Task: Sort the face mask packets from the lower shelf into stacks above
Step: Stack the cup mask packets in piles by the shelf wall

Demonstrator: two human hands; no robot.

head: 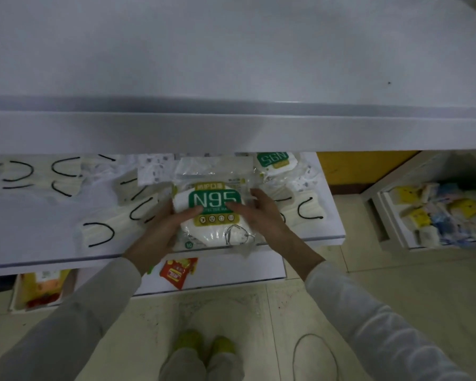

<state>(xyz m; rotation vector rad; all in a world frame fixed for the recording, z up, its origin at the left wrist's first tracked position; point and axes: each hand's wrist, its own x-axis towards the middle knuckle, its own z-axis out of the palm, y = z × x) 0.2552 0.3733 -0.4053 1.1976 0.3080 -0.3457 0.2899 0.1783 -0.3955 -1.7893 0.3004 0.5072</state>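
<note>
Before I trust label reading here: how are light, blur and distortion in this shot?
Head view: dim and flat, no hard glare; the N95 packet between the left hand and right hand reads clearly, its small print does not; the upper shelf is soft, wide-angle bowed; the right-hand packets are smeared.

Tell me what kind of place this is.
Probably a shop or pharmacy stockroom: white tiered shelves hold a green-labelled N95 mask packet and loose white masks with black ear loops, with colourful packaged goods on a nearby rack.
</note>
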